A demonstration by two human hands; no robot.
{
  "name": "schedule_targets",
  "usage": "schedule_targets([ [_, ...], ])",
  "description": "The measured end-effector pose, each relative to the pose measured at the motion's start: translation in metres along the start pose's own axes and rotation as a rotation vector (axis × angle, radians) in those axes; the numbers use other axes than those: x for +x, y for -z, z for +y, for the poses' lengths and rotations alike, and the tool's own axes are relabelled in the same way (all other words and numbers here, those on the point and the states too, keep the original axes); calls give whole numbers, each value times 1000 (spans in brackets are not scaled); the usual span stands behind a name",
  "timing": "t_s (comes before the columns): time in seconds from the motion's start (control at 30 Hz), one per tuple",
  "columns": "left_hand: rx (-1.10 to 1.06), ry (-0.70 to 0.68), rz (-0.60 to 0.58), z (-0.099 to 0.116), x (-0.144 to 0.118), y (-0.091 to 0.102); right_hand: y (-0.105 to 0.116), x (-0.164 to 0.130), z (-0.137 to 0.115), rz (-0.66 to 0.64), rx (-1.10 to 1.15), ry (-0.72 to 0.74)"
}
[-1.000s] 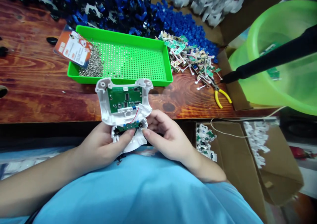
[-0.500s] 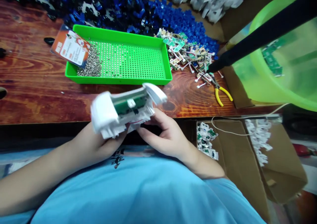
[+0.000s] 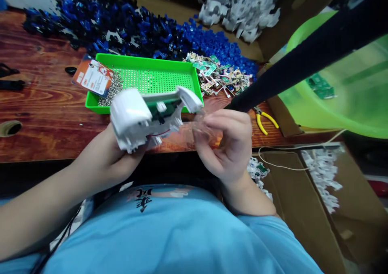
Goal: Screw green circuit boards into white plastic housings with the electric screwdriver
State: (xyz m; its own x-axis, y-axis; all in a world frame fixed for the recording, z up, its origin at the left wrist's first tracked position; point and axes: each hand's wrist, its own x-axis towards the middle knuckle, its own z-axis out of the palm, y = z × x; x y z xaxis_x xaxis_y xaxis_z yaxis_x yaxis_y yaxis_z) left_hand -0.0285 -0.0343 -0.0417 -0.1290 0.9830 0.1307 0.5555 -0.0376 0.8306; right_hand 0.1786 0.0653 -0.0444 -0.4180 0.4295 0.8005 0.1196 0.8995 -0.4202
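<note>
My left hand (image 3: 117, 157) is closed around the lower left side of a white plastic housing (image 3: 130, 108). A green circuit board (image 3: 165, 111) with a small white connector sits inside it, and a thin red wire shows beneath. To the right of the housing, apart from it, is my right hand (image 3: 228, 144). Its fingers are curled and the fingertips smeared by motion, so I cannot see whether they hold anything. The tip of a long black rod-shaped tool (image 3: 273, 76) comes down just behind that hand, its exact kind unclear.
Behind the housing lies a green perforated tray (image 3: 145, 62) with small screws (image 3: 112, 90) and a printed card (image 3: 93, 78). Blue parts (image 3: 218, 43), wired circuit boards (image 3: 221, 78) and yellow-handled pliers (image 3: 265, 120) lie around it. A yellow-green basin (image 3: 339, 116) stands right; cardboard boxes (image 3: 294, 193) sit below.
My right hand has left the housing and moved up and right, toward the black tool's tip. The left hand still holds the housing, now slightly higher. The camera view has shifted.
</note>
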Motion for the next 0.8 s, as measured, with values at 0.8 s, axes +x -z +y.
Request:
schedule_targets([
  [0.8, -414, 56, -55, 6, -8, -40, -1, 21, 8, -389, -298, 532],
])
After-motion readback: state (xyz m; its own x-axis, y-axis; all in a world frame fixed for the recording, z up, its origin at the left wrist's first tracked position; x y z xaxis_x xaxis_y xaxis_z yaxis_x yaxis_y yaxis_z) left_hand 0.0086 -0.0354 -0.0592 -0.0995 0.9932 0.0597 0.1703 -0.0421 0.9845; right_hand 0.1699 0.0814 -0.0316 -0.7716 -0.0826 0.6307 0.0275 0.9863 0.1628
